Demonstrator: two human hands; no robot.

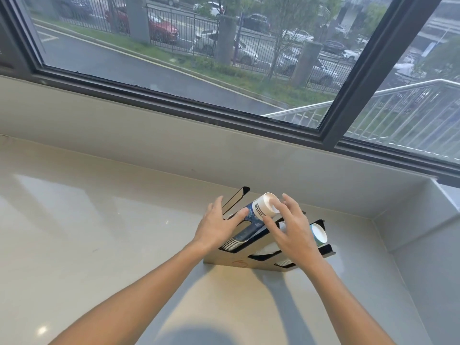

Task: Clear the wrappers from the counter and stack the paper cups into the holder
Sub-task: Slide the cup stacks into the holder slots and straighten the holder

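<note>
Seen from above, at a pale stone surface [99,220] under a wide window [224,58]; two bare forearms reaching forward to a black cup holder [326,252] lying in the far right corner.

Left hand [219,227] loose and spread, thumb resting against the blue side of a stack of paper cups [258,210] in the holder's leftmost slot; gripping nothing firmly, as far as can be told. Right hand [291,232] also spread, fingertips on the white end of the topmost cup, seemingly pressing it down into the stack (a judgement, not a certainty).

A second slot partly hidden beneath the right hand, some white cups showing; a third slot at the right holding another stack [318,234], teal and white.

No wrappers anywhere on the visible surface, so that part looks finished; no loose cups lying about either; stacking apparently near its end, with only this last cup left to seat.
</note>
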